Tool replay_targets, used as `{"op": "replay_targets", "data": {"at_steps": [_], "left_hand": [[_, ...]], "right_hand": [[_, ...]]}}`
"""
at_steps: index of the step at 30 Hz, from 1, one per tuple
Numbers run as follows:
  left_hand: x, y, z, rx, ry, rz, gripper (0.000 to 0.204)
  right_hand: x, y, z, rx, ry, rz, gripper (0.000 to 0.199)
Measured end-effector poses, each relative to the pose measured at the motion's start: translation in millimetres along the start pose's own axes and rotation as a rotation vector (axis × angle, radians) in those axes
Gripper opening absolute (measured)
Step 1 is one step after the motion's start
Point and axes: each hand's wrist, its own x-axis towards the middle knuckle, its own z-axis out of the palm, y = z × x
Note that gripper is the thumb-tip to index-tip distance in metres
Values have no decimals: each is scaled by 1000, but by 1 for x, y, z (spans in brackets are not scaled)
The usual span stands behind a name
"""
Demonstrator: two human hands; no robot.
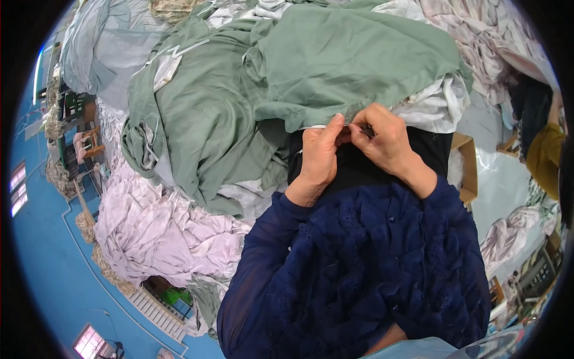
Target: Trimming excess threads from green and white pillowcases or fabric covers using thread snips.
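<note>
Sage-green fabric (335,66) heaped high across the middle, its lower hem pinched at the near edge. Left hand (318,157) closed, thumb pressed up against that hem; right hand (384,139) curled just beside it, fingertips nipping the same edge, the two nearly touching. Black cloth (359,170) directly beneath both. Pale lilac sheets (161,233) crumpled to the left, white cloth (439,105) under the green at right. Blue floor (48,269) beyond.

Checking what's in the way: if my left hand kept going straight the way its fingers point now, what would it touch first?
The left hand points up and away, its thumb already at the edge of the green fabric. Going straight on, it would likely push into that green heap first, though depth is hard to judge.
</note>
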Motion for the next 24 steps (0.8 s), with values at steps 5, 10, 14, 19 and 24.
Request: {"op": "replay_targets", "data": {"at_steps": [5,10,14,19,24], "left_hand": [[-10,13,-7,391,-102,-32,18],[-15,13,11,1092,61,960,23],[8,14,0,1167,-79,947,24],[9,15,-6,1160,-117,876,19],[10,9,-4,1089,-74,842,16]], "right_hand": [[1,4,-8,106,-1,57,16],[2,0,-12,223,12,92,14],[2,-2,-12,214,11,81,14],[3,9,-14,253,108,185,10],[3,-8,-25,208,-22,368,16]]}}
